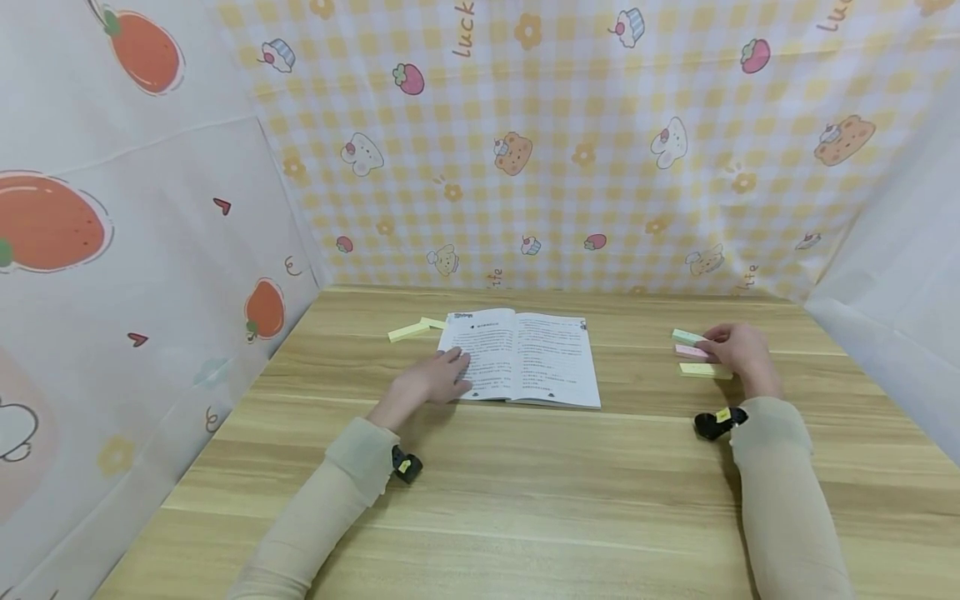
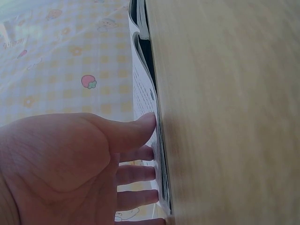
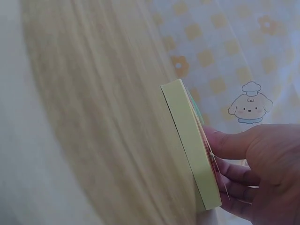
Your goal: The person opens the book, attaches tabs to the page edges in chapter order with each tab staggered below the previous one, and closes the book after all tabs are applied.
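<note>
Left fingers (image 2: pixel 136 174) loose on the book (image 1: pixel 551 360); my right fingers (image 3: pixel 240 192) at the pink pad (image 1: pixel 688 352), can't tell if gripping; mind the yellow pad (image 1: pixel 705 370)!

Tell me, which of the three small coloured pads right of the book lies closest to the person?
The yellow pad right of the book, at the row's near end; the pink pad lies in the middle, the green pad farthest away.

right hand (image 3: pixel 272 164): fingers bent by reddish pad (image 3: pixel 215 168) | pale yellow pad (image 3: pixel 191 145) nearer camera | green pad (image 3: pixel 196 108) behind | wood table (image 3: pixel 93 103) | checked cloth (image 3: pixel 206 28)
</note>
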Available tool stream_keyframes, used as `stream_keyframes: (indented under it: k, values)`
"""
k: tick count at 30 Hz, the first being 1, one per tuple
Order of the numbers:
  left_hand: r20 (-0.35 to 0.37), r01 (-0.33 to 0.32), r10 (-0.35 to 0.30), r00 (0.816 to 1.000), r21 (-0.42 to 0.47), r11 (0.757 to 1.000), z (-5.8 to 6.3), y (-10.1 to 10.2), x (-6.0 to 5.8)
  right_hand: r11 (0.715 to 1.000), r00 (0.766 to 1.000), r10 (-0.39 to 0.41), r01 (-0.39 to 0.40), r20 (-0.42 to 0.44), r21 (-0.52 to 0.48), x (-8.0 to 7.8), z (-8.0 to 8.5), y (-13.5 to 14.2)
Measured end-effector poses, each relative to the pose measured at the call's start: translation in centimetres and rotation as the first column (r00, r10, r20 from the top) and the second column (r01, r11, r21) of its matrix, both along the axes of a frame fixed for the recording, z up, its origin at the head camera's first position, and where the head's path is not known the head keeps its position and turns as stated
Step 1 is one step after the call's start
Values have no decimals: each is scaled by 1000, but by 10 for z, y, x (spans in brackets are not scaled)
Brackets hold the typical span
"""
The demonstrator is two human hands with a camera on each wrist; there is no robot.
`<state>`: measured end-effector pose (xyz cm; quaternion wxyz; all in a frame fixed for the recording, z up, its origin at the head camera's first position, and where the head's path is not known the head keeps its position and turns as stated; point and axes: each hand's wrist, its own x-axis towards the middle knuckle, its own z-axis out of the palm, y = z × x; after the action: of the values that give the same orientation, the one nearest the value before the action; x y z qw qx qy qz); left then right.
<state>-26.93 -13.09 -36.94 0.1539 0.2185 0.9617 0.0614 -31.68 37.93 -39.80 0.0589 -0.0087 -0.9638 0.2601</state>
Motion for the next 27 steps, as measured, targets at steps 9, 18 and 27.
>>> stream_keyframes:
  k: [9,18,27]
  values:
    - [3,-2,2,1000,-10,1000,0,0,0,1000,1000,-1,1,16,-1,1,2,-2]
    - [4,-7,7,1000,-5,1000,1,0,0,999,999,-8,11,53,-46,1,4,-2]
    - [-9,-3,3,1000,20,1000,0,0,-1,994,998,-21,27,53,-105,2,7,-6]
